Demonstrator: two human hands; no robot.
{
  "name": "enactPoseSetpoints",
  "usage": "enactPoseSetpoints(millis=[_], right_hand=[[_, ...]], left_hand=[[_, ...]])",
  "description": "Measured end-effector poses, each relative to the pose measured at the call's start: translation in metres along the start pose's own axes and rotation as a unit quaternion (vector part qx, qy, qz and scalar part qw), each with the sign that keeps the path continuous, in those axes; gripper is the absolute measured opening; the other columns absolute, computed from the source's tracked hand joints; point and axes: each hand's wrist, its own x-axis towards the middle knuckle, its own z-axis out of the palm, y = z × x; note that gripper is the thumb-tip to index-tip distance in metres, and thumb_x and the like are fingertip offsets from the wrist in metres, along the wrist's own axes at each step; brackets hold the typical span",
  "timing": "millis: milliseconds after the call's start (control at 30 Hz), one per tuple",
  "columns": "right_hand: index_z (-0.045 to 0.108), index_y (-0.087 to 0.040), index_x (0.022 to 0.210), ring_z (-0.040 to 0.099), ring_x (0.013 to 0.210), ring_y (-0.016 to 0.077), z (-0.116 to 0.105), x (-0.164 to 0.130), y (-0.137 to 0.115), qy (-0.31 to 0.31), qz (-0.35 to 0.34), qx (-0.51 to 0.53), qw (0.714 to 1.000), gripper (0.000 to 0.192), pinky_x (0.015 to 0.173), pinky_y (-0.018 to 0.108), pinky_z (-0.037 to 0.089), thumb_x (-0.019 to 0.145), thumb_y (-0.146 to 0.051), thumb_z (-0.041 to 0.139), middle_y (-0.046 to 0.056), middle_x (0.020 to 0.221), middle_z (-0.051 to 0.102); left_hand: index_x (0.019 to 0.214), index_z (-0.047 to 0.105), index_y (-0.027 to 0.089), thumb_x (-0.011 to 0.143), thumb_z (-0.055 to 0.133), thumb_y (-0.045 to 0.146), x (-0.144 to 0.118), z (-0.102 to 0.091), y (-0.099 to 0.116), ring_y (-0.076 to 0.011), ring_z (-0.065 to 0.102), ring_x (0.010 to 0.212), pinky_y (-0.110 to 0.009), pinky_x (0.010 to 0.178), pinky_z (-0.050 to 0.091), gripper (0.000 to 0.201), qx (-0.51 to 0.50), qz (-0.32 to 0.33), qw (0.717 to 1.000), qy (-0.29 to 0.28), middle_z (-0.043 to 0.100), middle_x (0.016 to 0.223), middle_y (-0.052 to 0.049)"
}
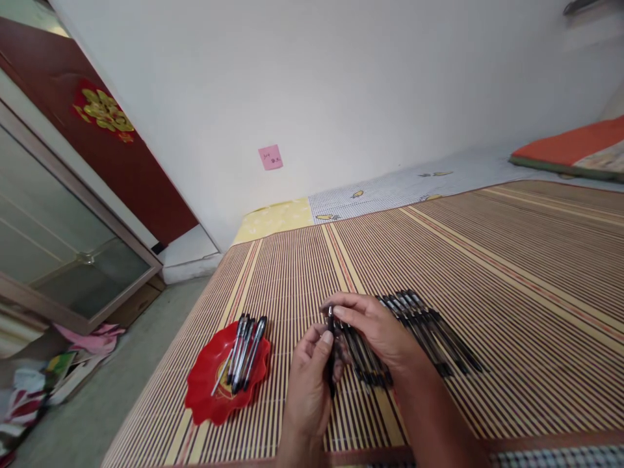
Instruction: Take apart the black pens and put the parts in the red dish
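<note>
Upright in front of me is a black pen (332,364), its silvery end pointing up. My left hand (309,374) is closed around the pen's barrel, with the thumb along its side. At the top end, the thumb and forefinger of my right hand (373,322) pinch the pen; whether a small part sits between those fingertips I cannot make out. Beside and partly behind my right hand lies a row of black pens (429,328), side by side on the striped mat (287,273). To the left, a red scalloped plate (202,383) holds several clear-barrelled pens (246,354) with black ends.
The mat covers a bed against a white wall (341,84) bearing a pink note (270,157). An orange folded quilt (570,144) lies at the far right. Left of the bed are a glass-panelled door (73,221) and items on the floor (73,370).
</note>
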Motion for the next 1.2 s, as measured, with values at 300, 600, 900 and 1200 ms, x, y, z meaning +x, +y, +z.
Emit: enactPoseSetpoints(millis=[300, 600, 900, 1200], right_hand=[[0.073, -0.021, 0.087, 0.065, 0.071, 0.0151, 0.0004, 0.0004, 0.0019, 0.009, 0.022, 0.027, 0.999, 0.017, 0.064, 0.026, 0.053, 0.08, -0.037, 0.074, 0.001, 0.077, 0.069], [0.073, -0.023, 0.085, 0.064, 0.079, 0.0175, -0.0003, 0.0, 0.0014, 0.002, 0.044, 0.0, 0.999, 0.016, 0.071, 0.03, 0.053, 0.078, -0.037, 0.074, 0.001, 0.079, 0.067], [0.075, -0.023, 0.09, 0.064, 0.079, 0.0197, -0.0009, -0.0004, 0.0007, 0.002, 0.055, -0.01, 0.998, 0.02, 0.069, 0.032, 0.052, 0.081, -0.04, 0.071, 0.002, 0.077, 0.068], [0.073, -0.021, 0.09, 0.061, 0.073, 0.0158, -0.0031, 0.0017, 0.0035, 0.008, 0.059, 0.004, 0.998, 0.027, 0.063, 0.027, 0.048, 0.082, -0.047, 0.069, 0.003, 0.083, 0.069]], left_hand=[[0.093, 0.065, 0.013, 0.073, 0.086, 0.033, -0.0007, 0.0013, -0.0006, -0.0065, 0.052, 0.057, -0.015, 0.048, 0.04, 0.036, -0.009, -0.004, 1.0, 0.004, 0.063, 0.07, 0.001], [0.093, 0.064, 0.013, 0.078, 0.081, 0.033, -0.0006, 0.0003, -0.0026, -0.0051, 0.047, 0.052, -0.015, 0.046, 0.036, 0.031, 0.007, 0.008, 1.0, -0.015, 0.059, 0.066, 0.002], [0.092, 0.062, 0.013, 0.079, 0.08, 0.034, 0.0, 0.0008, -0.0004, -0.0058, 0.048, 0.053, -0.014, 0.047, 0.037, 0.031, 0.005, 0.005, 1.0, -0.018, 0.061, 0.067, 0.001], [0.092, 0.064, 0.013, 0.073, 0.085, 0.036, -0.0003, 0.0022, -0.0021, -0.006, 0.049, 0.053, -0.014, 0.046, 0.037, 0.037, 0.009, -0.002, 1.0, -0.004, 0.061, 0.068, 0.001]])
